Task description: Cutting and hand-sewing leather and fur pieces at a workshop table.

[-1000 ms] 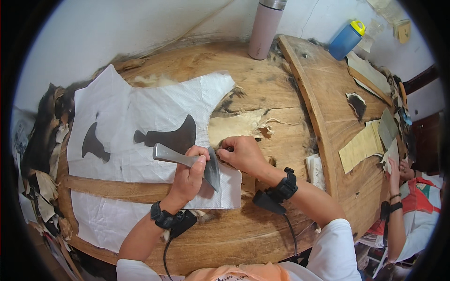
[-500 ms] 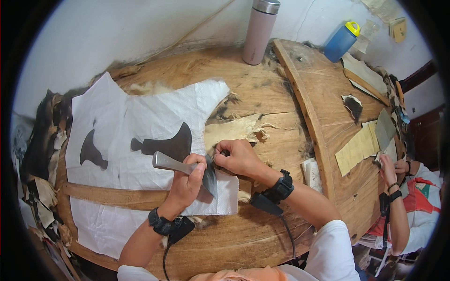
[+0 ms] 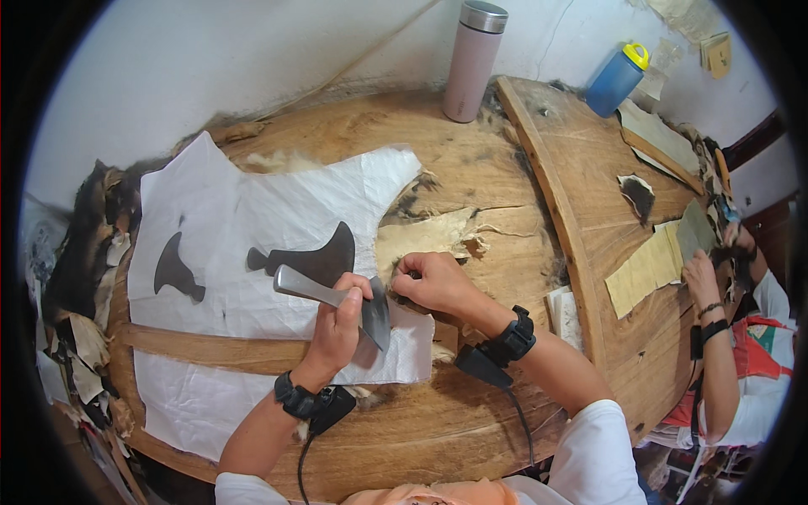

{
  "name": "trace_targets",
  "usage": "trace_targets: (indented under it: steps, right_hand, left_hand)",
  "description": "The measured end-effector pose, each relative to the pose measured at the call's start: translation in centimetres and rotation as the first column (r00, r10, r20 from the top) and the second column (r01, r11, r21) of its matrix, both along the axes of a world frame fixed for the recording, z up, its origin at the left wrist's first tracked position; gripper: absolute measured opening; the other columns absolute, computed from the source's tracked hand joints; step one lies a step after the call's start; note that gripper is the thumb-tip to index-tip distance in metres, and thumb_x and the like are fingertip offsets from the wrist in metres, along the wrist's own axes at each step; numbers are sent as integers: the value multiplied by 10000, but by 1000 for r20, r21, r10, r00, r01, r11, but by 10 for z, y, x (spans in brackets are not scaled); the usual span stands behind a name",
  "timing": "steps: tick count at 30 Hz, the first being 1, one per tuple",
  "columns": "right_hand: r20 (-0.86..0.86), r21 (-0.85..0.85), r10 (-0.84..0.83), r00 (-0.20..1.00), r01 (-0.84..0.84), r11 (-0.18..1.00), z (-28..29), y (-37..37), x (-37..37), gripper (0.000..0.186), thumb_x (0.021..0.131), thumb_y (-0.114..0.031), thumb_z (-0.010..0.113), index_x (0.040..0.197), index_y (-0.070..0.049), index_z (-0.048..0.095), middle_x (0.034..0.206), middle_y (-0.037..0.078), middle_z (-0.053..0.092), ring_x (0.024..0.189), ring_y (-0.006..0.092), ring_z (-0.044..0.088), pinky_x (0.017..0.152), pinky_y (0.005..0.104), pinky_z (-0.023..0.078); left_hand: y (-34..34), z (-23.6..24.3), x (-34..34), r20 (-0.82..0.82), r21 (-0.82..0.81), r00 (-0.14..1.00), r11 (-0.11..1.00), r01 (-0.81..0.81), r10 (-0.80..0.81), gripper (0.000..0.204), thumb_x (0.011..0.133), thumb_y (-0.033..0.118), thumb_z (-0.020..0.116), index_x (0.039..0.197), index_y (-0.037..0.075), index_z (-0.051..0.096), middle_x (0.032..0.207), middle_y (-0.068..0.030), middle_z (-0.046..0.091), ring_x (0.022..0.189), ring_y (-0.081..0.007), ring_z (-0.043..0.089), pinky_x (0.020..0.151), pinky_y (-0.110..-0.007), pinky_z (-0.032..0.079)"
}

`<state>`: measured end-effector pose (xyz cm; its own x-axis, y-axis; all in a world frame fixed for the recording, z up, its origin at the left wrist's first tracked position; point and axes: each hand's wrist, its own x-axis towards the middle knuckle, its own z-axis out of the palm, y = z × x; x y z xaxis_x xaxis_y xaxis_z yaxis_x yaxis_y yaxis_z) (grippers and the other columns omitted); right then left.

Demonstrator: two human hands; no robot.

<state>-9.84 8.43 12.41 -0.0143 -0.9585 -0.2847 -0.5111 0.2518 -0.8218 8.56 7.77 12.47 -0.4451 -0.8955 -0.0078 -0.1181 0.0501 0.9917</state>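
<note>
My left hand (image 3: 341,316) grips a silver metal tool (image 3: 307,284) with a straight handle and a broad curved blade, standing over the right edge of a white sheet (image 3: 202,202). Just right of the blade, my right hand (image 3: 425,279) is closed in a pinch; whatever it holds is dark and mostly hidden by the fingers. A large dark blade-shaped piece (image 3: 324,257) and a smaller one (image 3: 177,265) lie on the sheet. A pale torn hide (image 3: 425,231) with fur tufts sits beyond my right hand on the wooden table (image 3: 353,118).
A pink tumbler (image 3: 473,63) and a blue bottle (image 3: 614,80) stand at the back. A wooden batten (image 3: 547,185) crosses the table. Hide scraps (image 3: 84,244) pile along the left edge. A co-worker's hands (image 3: 700,273) work among yellow pieces (image 3: 640,273) at right.
The co-worker's hands have moved apart, one reaching farther up along the right edge. My hands remain at nearly the same place by the blade.
</note>
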Motion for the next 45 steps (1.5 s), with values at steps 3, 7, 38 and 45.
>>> trace_targets:
  steps: [3, 7, 38, 45]
  right_hand:
    - [-100, -77, 37, 994, -45, 996, 0, 2, 5, 247, 700, -251, 620, 770, -17, 657, 617, 129, 612, 549, 202, 586, 551, 308, 462]
    - [-66, -37, 30, 997, -32, 999, 0, 0, 3, 258, 669, -281, 618, 772, -54, 682, 700, 176, 638, 684, 331, 622, 646, 376, 493]
    - [-163, 42, 113, 980, -108, 993, -2, -9, -5, 238, 721, -281, 599, 823, -80, 675, 754, 134, 648, 705, 302, 611, 660, 361, 472]
    - [-112, 57, 125, 986, -119, 991, -2, -8, -8, 238, 724, -287, 601, 836, -92, 677, 743, 122, 648, 701, 295, 611, 650, 355, 469]
  left_hand:
    - [-1, 1, -1, 17, -133, 999, 990, 38, -36, 232, 908, 214, 365, 842, 25, 482, 726, -36, 402, 686, -112, 382, 646, -263, 337]
    - [-2, 3, 0, 110, -81, 993, 995, 62, -53, 217, 899, 205, 379, 841, 24, 485, 761, -57, 438, 714, -142, 410, 672, -281, 355]
    - [-6, 14, 3, 141, -158, 982, 977, 146, -124, 211, 889, 208, 392, 842, 21, 479, 813, -84, 467, 784, -208, 443, 737, -309, 370]
    - [-26, 13, 1, 191, -118, 968, 975, 187, -163, 269, 913, 276, 399, 871, 22, 477, 838, -76, 452, 788, -196, 431, 741, -301, 372]
